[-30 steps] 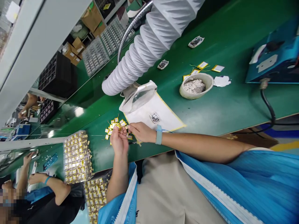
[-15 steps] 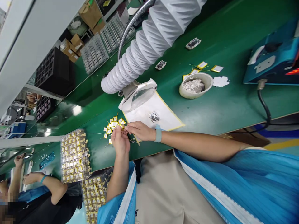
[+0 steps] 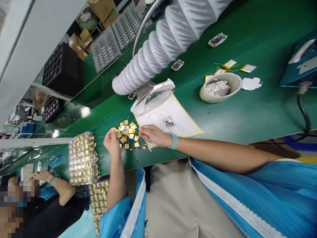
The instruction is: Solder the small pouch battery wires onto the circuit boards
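The left hand and the right hand both have fingers pinched; I cannot tell on what. Between them lie yellow-edged battery cells.

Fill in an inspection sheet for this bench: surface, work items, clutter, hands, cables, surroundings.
Surface: green bench, glossy.
Work items: pile of yellow-edged packs between the hands; small circuit unit on a white sheet.
Clutter: pot of silvery bits, loose packs behind it, white scrap beside.
Hands: left hand and right hand at opposite sides of the pile; whether either holds anything is unclear.
Cables: black cable from the blue box.
Surroundings: white ribbed hose; filled trays; co-worker's arm.
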The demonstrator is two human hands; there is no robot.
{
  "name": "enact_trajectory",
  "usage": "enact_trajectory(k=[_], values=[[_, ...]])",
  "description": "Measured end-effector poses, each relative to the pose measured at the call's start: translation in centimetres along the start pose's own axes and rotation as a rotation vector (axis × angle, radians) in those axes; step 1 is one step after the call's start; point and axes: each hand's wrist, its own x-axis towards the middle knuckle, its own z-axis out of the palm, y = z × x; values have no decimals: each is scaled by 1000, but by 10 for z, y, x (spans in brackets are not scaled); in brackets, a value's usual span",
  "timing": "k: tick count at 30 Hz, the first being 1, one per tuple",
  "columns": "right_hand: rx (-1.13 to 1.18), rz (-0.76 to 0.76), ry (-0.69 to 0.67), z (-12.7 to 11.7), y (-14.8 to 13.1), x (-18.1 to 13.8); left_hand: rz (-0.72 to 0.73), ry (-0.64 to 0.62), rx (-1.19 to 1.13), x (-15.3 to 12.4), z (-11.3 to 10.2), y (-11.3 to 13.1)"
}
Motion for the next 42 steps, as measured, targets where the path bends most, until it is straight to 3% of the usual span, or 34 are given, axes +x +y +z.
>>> enact_trajectory(k=[2, 4, 8, 10, 12, 15, 21, 27, 34, 38, 42], values=[[82, 45, 29, -5, -2, 5, 49, -6, 95, -5, -9, 3], [148, 82, 60, -11, -4, 9, 175, -113, 215, -18, -16, 10], [208, 121, 91, -20, -11, 14, 461, -746, 462, -53, -22, 23], [199, 119, 92, -20, -14, 14, 502, -876, 559, -64, -22, 25], [166, 104, 88, -19, -16, 12, 494, -839, 672, -67, -21, 24], [71, 67, 82, -16, -17, 10, 341, -777, 715, -59, -21, 20], [-289, -52, 91, -17, -18, 5, 160, -753, 522, -52, -23, 15], [-558, -52, -47, -13, -12, -2, 53, -529, 198, -55, -33, 21], [-592, -34, -230, -5, -2, -4, -60, -508, 17, -55, -23, 19], [-563, -50, -185, -2, -1, -2, -84, -479, -35, -43, -15, 4], [-482, -39, -97, -3, 0, -7, -17, -343, -17, -25, -15, -9]])
